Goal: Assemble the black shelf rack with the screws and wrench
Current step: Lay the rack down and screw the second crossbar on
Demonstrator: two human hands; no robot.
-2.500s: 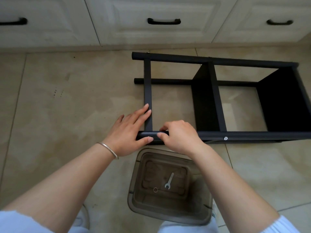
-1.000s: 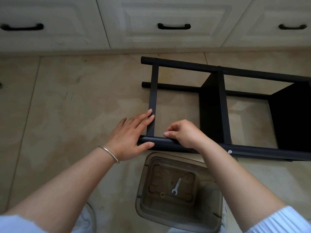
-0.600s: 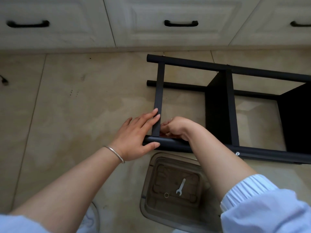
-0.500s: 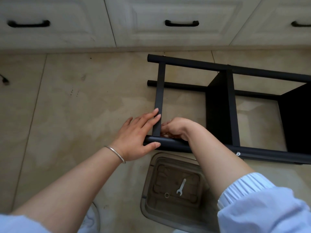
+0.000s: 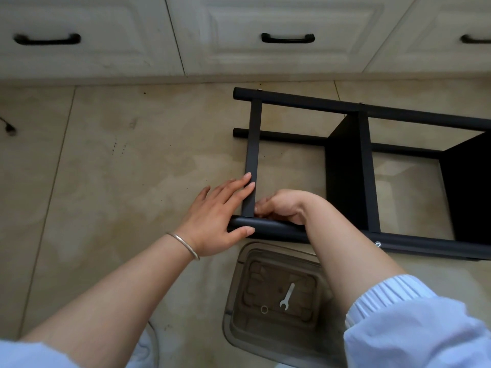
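Note:
The black shelf rack lies on its side on the tiled floor. My left hand rests on its near left corner, fingers straight along the end crossbar and thumb against the near tube. My right hand reaches over that tube, its curled fingertips bunched at the inner side of the joint, apparently on a small screw that they hide. A silver screw head shows further right on the near tube. The small silver wrench lies in a tub below my arms.
The translucent brown tub stands on the floor between my knees, with a small ring beside the wrench. White cabinet drawers with black handles run along the far side. A dark cable end lies at the far left.
My right hand has gone from the top of the near tube over to its far side, at the crossbar joint. My left hand has stayed on the corner. The view has shifted left.

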